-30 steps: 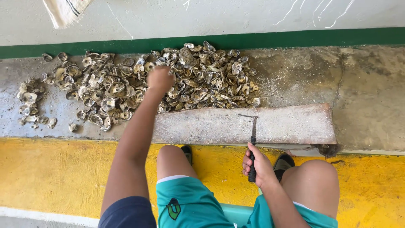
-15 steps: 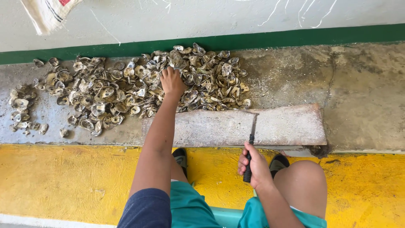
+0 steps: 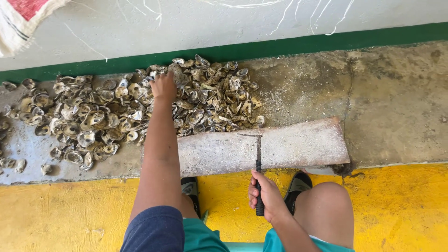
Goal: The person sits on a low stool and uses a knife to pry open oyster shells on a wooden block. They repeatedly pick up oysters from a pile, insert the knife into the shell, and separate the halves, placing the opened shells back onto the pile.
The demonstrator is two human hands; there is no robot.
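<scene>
My left hand (image 3: 164,86) reaches far forward into a pile of grey oyster shells (image 3: 107,114) spread on the concrete ledge, its fingers closing on a shell (image 3: 178,74) at the top of the pile. My right hand (image 3: 266,193) grips the black handle of a small hammer-like tool (image 3: 257,161) whose thin metal head rests on a long pale stone block (image 3: 261,147) lying along the ledge's front edge. My knees and green shorts fill the bottom of the view.
A white wall with a green stripe (image 3: 298,44) stands behind the shells. Bare rough concrete (image 3: 392,102) lies to the right. The floor in front is painted yellow (image 3: 60,214). A woven sack corner (image 3: 23,18) hangs at top left. Black shoes (image 3: 297,186) rest below the block.
My left hand has moved from the middle of the pile up to its far edge. The right hand and tool have stayed on the block.
</scene>
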